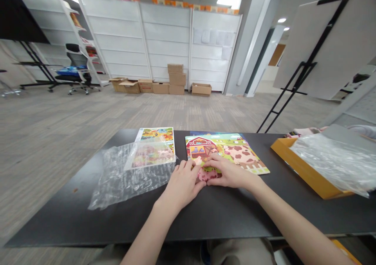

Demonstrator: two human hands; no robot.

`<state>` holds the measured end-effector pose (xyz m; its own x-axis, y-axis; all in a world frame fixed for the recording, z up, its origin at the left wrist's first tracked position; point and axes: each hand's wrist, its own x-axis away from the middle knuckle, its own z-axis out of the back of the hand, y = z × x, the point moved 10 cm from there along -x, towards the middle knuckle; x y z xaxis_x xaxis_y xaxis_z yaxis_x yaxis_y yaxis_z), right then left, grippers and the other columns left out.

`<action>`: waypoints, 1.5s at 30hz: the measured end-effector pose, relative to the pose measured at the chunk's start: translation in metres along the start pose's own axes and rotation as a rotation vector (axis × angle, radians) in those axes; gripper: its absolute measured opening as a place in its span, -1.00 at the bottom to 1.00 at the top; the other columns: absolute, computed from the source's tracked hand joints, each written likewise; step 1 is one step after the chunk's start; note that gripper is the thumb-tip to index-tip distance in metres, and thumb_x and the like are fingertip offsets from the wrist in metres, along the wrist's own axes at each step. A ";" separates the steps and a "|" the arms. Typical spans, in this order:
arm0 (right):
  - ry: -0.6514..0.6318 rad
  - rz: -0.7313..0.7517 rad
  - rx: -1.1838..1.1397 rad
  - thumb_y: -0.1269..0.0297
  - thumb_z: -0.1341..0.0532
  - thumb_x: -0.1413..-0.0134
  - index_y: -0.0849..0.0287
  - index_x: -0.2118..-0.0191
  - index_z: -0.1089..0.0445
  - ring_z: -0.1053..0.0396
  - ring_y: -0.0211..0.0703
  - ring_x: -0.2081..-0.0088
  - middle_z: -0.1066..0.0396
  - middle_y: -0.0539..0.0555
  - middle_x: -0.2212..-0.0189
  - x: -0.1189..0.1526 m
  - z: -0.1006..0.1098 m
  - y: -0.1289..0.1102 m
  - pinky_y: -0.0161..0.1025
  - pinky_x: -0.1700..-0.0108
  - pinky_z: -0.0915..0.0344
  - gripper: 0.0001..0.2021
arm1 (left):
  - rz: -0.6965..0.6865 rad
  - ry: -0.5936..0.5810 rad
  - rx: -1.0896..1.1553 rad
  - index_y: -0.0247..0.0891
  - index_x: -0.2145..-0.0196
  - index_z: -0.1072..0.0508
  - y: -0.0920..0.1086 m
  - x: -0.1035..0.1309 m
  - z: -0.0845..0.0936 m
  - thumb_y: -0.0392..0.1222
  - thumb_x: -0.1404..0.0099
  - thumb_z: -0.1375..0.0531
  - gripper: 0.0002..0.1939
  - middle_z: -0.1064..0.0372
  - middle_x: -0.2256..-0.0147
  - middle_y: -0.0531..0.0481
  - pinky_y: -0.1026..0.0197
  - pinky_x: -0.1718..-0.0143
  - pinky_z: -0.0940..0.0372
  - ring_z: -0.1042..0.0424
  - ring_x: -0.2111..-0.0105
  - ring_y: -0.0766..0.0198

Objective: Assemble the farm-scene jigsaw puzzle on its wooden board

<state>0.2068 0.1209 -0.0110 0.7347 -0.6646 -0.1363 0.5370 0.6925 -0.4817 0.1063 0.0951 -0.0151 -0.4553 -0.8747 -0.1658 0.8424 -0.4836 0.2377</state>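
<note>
A colourful farm puzzle board (241, 155), printed with a red barn and a spotted cow, lies flat on the black table. At its lower left corner is a pink spotted puzzle piece (208, 175), partly covered by my fingers. My left hand (185, 178) grips the piece's left side, fingers curled and thumb near the front edge. From the other side my right hand (227, 173) closes on the same piece, its thumb almost meeting the left one. Whether the piece sits fully flat in the board is hidden by the hands.
Left of the board, a printed picture sheet (160, 135) lies partly under a crumpled clear plastic bag (126, 182). A dark blue sheet (202, 133) shows behind the board. On the right stands a yellow box (305, 171) with clear plastic (331, 159) on it.
</note>
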 end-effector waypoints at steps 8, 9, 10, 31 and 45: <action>-0.012 0.008 0.085 0.33 -0.34 -0.05 0.15 0.22 -0.44 -0.35 -0.07 0.15 -0.38 0.09 0.23 -0.002 0.000 -0.009 -0.17 0.10 -0.33 -0.85 | -0.015 -0.002 0.004 -0.16 -0.06 -0.40 0.001 -0.001 0.002 0.02 -0.33 -0.26 -0.59 -0.35 -0.03 -0.12 -0.05 -0.01 -0.32 -0.31 0.00 0.00; -0.009 0.013 0.084 0.33 -0.33 -0.05 0.15 0.20 -0.44 -0.35 -0.06 0.14 -0.39 0.09 0.22 -0.002 0.001 -0.010 -0.16 0.10 -0.33 -0.83 | -0.021 -0.002 -0.013 -0.17 -0.06 -0.39 0.002 -0.001 0.002 0.02 -0.32 -0.26 -0.59 -0.35 -0.03 -0.12 -0.04 -0.01 -0.32 -0.31 -0.01 0.00; -0.004 0.020 0.081 0.33 -0.32 -0.05 0.14 0.17 -0.43 -0.36 -0.05 0.13 -0.40 0.10 0.20 -0.001 0.001 -0.010 -0.16 0.08 -0.33 -0.81 | -0.028 -0.003 -0.036 -0.18 -0.05 -0.40 0.003 -0.001 0.002 0.02 -0.33 -0.26 -0.60 -0.36 -0.02 -0.12 -0.04 -0.01 -0.33 -0.32 -0.01 0.00; -0.011 0.049 0.166 0.35 -0.22 -0.10 0.14 0.08 -0.41 -0.42 -0.06 0.20 -0.47 0.14 0.18 0.001 0.008 -0.022 -0.19 0.15 -0.35 -0.76 | -0.079 0.011 -0.188 -0.26 -0.05 -0.34 0.014 -0.005 0.003 -0.36 -0.44 -0.02 -0.73 -0.49 0.13 -0.14 0.15 0.21 -0.46 -0.48 0.11 0.10; 0.028 0.058 0.295 0.17 -0.07 -0.41 0.14 -0.01 -0.45 -0.45 -0.07 0.19 -0.52 0.17 0.21 0.000 0.009 0.002 -0.21 0.17 -0.32 -0.72 | 0.004 0.079 0.114 -0.19 -0.11 -0.30 -0.008 -0.003 0.007 -0.32 -0.46 -0.04 -0.70 -0.47 0.03 -0.10 0.14 0.12 -0.41 -0.52 0.08 0.12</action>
<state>0.2118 0.1249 -0.0047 0.7582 -0.6262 -0.1818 0.5950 0.7784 -0.2002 0.0986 0.1018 -0.0097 -0.4239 -0.8738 -0.2382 0.8042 -0.4841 0.3448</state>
